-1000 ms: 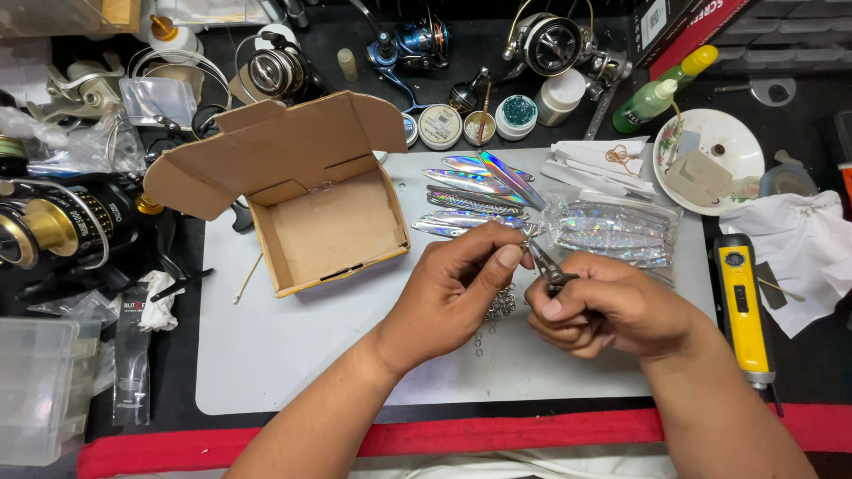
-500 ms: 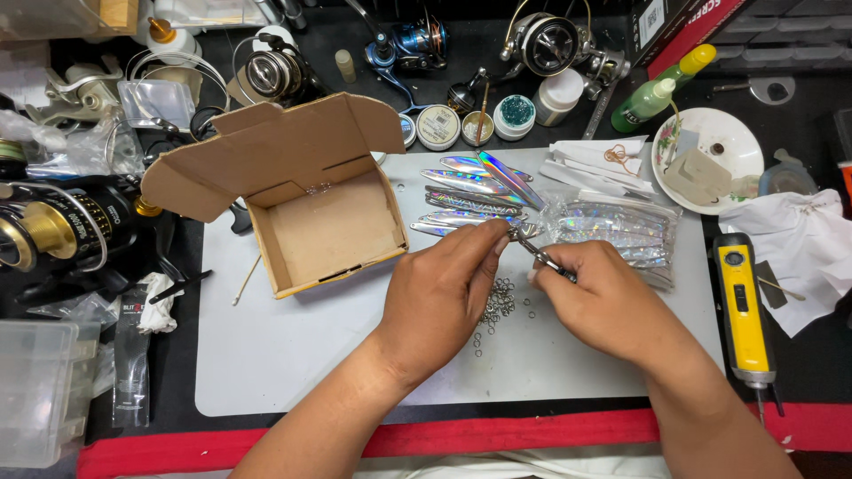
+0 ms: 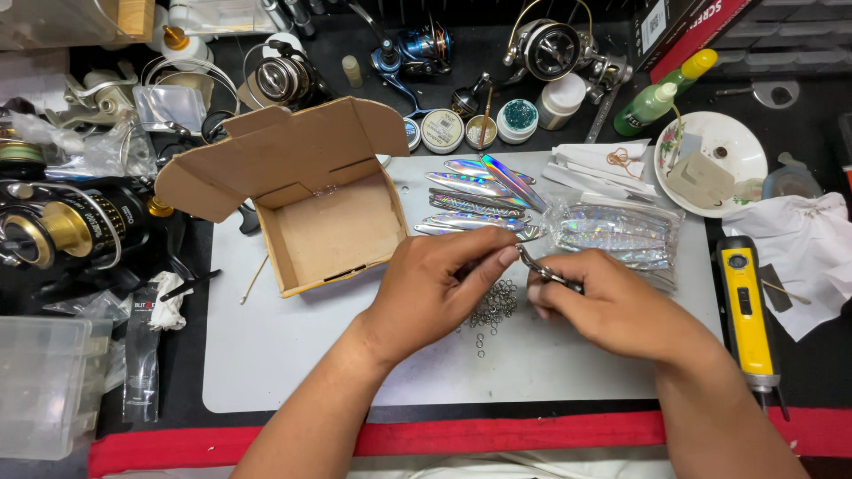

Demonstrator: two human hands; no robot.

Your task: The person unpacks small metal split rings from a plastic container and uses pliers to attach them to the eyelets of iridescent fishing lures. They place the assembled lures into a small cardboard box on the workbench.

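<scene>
Head view shows both hands meeting over the pale grey work mat [image 3: 293, 355] on the bench: the left hand [image 3: 435, 288] pinches something tiny between thumb and forefinger, and the right hand [image 3: 612, 306] is closed around slim dark metal pliers [image 3: 543, 270] whose tip points at that pinch. Just below them lies a loose heap of small metal split rings [image 3: 497, 306], so the step in hand looks like fitting a ring with the pliers; the next move would call for a steady, fine grip at the plier tip. Beyond the fingers sit shiny holographic leaf-shaped metal lures [image 3: 484, 191], more of them in a clear plastic bag [image 3: 621, 232], and an open brown cardboard box [image 3: 333, 226]. Whatever the left fingertips hold is too small to make out, and the plier handles are buried in the right palm.
</scene>
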